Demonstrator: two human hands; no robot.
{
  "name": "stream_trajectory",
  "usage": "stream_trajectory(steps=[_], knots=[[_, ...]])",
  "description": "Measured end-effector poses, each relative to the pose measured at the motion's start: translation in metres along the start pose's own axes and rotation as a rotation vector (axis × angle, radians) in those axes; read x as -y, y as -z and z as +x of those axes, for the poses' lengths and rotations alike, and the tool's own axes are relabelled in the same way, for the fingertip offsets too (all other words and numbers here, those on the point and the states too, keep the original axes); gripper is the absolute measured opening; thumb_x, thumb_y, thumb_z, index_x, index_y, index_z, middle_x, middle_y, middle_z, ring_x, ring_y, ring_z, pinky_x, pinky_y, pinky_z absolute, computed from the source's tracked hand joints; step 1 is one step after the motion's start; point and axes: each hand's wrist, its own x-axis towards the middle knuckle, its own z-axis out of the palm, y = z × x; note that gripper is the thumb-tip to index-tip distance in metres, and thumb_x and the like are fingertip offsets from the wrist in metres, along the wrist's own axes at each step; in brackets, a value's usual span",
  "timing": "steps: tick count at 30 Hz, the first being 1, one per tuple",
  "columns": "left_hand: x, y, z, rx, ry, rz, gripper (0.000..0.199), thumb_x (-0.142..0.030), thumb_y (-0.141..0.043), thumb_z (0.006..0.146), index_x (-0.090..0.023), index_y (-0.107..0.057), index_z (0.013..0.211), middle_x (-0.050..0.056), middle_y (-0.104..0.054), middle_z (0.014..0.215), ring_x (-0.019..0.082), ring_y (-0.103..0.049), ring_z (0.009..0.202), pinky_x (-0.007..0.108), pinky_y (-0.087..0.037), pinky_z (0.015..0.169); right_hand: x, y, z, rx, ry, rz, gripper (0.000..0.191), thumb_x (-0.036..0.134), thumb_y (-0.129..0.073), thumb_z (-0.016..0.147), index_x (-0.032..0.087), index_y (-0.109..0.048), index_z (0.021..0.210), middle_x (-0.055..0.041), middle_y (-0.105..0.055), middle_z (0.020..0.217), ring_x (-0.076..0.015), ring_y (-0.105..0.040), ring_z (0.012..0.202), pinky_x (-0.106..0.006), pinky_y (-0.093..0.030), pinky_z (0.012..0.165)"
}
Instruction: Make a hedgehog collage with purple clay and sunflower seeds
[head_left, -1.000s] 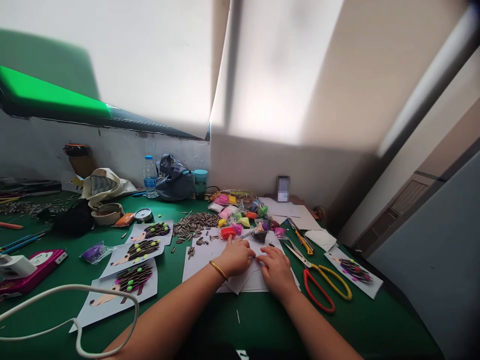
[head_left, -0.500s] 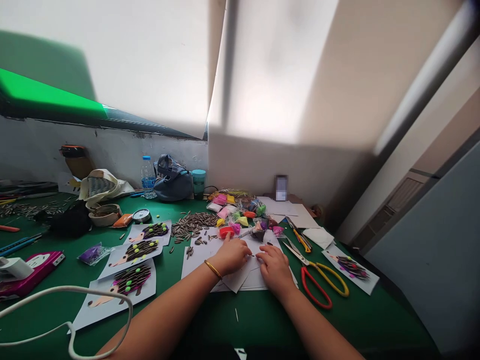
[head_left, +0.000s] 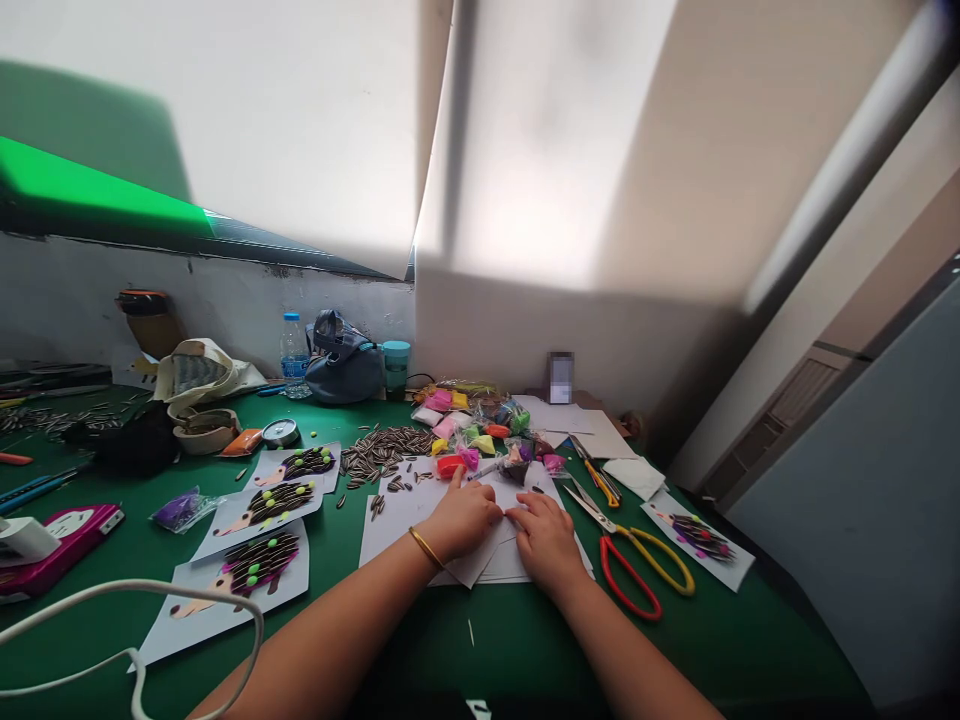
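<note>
My left hand (head_left: 465, 520), a yellow bangle at its wrist, rests over white paper sheets (head_left: 386, 545). Its index finger points forward beside a red lump of clay (head_left: 451, 466), while the other fingers curl in; whatever they hold is hidden. From the right, my right hand (head_left: 546, 535) lies low over the same sheets, its fingers stretched toward the left fingertips, nearly touching them. Several striped sunflower seeds (head_left: 399, 483) lie on the paper's left part, and a larger pile of seeds (head_left: 386, 450) sits behind. A dark bag of clay (head_left: 516, 470) lies beyond the hands.
Large scissors (head_left: 611, 530) with red and yellow handles lie right of the paper, near a hedgehog card (head_left: 697, 535). More hedgehog cards (head_left: 247, 570) overlap at left. Bagged coloured clay (head_left: 450, 410) is heaped behind. A white cable (head_left: 251, 600) loops at front left; a phone (head_left: 560, 378) stands at the back.
The fingertips of both hands have drawn slightly closer together. A small dark piece seen between them before is now hidden. The whole view has shifted a little.
</note>
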Motion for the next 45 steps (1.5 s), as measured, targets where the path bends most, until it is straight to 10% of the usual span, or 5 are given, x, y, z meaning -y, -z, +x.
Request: stream_trajectory(steps=[22,35,45], knots=[[0.003,-0.005,0.0,-0.036,-0.027,0.015,0.027,-0.013,-0.047,0.088,-0.025,-0.071,0.088,0.003,-0.065,0.093,0.022,-0.058,0.091,0.061,-0.014,0.111,0.001,0.003,-0.002,-0.045,0.013,0.035,0.04,0.009,-0.05,0.078,0.03,-0.073,0.103,-0.0022,-0.063,0.127,-0.0241,-0.045,0.127,-0.043,-0.029,0.105],[0.003,-0.008,0.007,-0.019,0.057,0.001,0.039,-0.014,-0.047,0.088,-0.025,-0.057,0.124,0.008,-0.066,0.107,0.027,-0.059,0.106,0.058,-0.024,0.108,-0.002,0.001,-0.003,-0.042,0.057,0.033,0.038,0.01,-0.051,0.078,0.033,-0.075,0.097,-0.0003,-0.063,0.126,-0.0257,-0.045,0.126,-0.045,-0.029,0.104],[0.027,0.01,-0.027,-0.054,0.093,-0.158,0.049,-0.012,-0.045,0.086,-0.024,-0.055,0.132,0.004,-0.07,0.119,0.026,-0.06,0.114,0.046,-0.03,0.112,-0.001,0.005,-0.002,-0.062,0.037,0.039,0.043,0.008,-0.048,0.078,0.028,-0.072,0.108,-0.0041,-0.062,0.128,-0.0255,-0.046,0.126,-0.044,-0.031,0.104]])
